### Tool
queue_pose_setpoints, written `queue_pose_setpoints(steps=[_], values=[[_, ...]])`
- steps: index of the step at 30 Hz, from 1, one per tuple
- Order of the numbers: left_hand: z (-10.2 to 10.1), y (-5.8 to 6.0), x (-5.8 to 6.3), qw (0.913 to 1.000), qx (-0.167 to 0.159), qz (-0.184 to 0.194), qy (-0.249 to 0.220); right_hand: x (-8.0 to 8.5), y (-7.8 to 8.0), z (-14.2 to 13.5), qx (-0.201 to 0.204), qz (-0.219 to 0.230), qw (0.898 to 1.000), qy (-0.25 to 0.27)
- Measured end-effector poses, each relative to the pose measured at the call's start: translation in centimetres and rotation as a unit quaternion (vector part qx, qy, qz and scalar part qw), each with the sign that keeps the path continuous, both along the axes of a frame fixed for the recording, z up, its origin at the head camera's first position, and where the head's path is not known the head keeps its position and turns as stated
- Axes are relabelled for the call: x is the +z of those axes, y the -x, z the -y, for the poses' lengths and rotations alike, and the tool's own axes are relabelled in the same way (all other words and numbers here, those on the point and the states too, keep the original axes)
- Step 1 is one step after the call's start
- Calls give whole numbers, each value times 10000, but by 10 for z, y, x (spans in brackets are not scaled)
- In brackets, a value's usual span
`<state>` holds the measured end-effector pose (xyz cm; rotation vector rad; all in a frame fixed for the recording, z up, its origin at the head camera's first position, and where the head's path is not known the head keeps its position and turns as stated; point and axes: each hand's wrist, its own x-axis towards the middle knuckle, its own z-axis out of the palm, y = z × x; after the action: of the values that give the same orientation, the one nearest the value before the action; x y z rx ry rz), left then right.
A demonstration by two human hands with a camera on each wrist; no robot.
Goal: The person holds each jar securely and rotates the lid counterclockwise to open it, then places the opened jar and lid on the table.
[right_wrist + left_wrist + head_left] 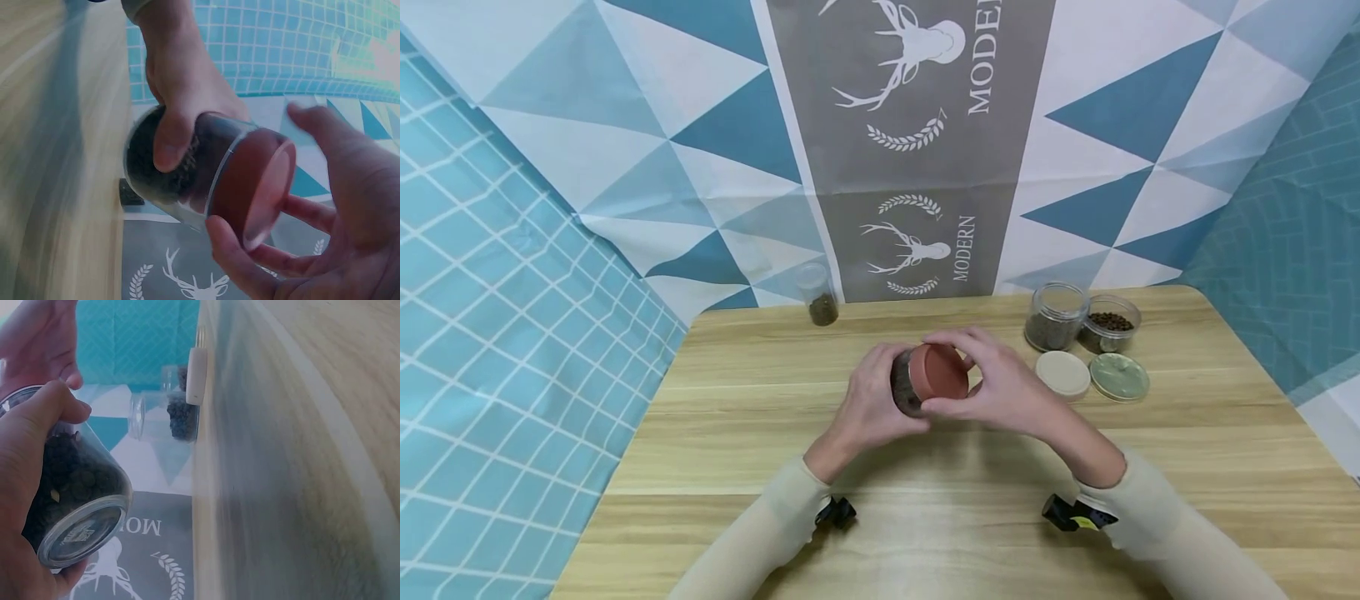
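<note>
My left hand point(877, 396) grips a glass jar point(206, 150) tilted over the table, its lid end toward the right. Dark, small dried pieces fill much of it, and the base shows in the left wrist view. A reddish-brown lid point(938, 372) covers the jar's mouth. Around that lid my right hand point(988, 379) is spread, fingers at its edge. In the right wrist view the blurred upper digit stands off from the lid, while fingertips point(222, 234) lie against the lower side.
Behind, to the right, stand an uncovered glass jar point(1054, 321) and a lower jar point(1108, 327) with brown grains. A cream lid point(1063, 374) and a green lid point(1120, 377) lie before them. One small jar point(822, 308) stands at the back left of the wooden table point(737, 450).
</note>
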<state>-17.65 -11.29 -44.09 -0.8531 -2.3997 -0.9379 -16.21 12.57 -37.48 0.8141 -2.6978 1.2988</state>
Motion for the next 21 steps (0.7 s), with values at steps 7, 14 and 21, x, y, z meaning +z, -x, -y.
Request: queue_pose_setpoints(steps=[7,14,21], values=[[-2,-3,-1,9999,21,92,78,-6,1,4,-66,-397,9991,-92],[-3,-3,2,9998,19,186,76,-4,0,4,-114,-474,9987,-131],[1,-8,3,9961,-73,881,26,-1,-5,4,218,-969,9943,-379]])
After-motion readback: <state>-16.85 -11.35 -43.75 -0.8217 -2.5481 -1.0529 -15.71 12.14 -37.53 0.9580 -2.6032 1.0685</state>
